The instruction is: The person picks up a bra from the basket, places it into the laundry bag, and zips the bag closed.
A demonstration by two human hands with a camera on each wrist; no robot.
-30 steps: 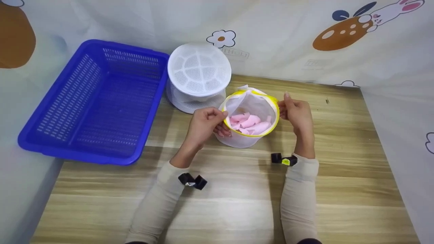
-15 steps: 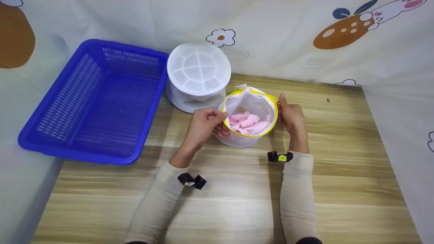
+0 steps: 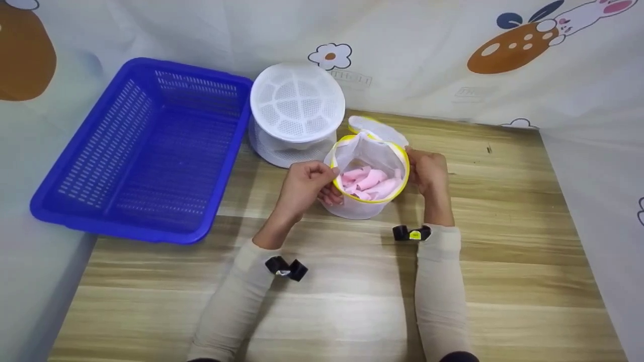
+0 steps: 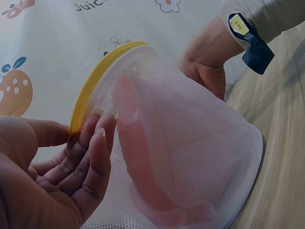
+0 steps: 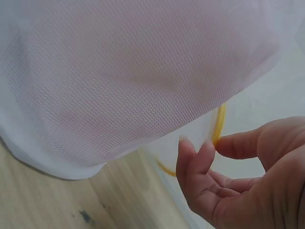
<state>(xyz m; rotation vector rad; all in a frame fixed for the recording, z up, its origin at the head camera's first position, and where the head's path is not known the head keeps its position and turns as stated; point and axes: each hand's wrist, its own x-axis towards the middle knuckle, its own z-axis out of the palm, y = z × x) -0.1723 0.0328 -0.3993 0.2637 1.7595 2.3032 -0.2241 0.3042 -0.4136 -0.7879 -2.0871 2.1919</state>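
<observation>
A small round white mesh laundry bag (image 3: 358, 210) with a yellow zipper edge stands unzipped on the table. Several soft pink pieces (image 3: 372, 179) lie inside, showing through the mesh in the left wrist view. Its flap lid (image 3: 386, 131) hangs back behind the opening. My left hand (image 3: 302, 188) pinches the yellow rim at the left between thumb and fingers, other fingers against the mesh wall. On the opposite side, my right hand (image 3: 430, 172) pinches the yellow edge (image 5: 219, 125) between thumb and fingertips, as the right wrist view shows.
Left on the wooden table (image 3: 327, 311) is a large blue plastic basket (image 3: 126, 229) with slotted walls. Between it and the laundry bag stands a taller white mesh cylinder (image 3: 297, 103) with a ribbed round top. A printed cloth (image 3: 412, 85) hangs along the back.
My right hand has moved in leftward to the bag's rim. The flap lid has swung outward behind the bag and shows clearly now. My left hand has stayed in place.
</observation>
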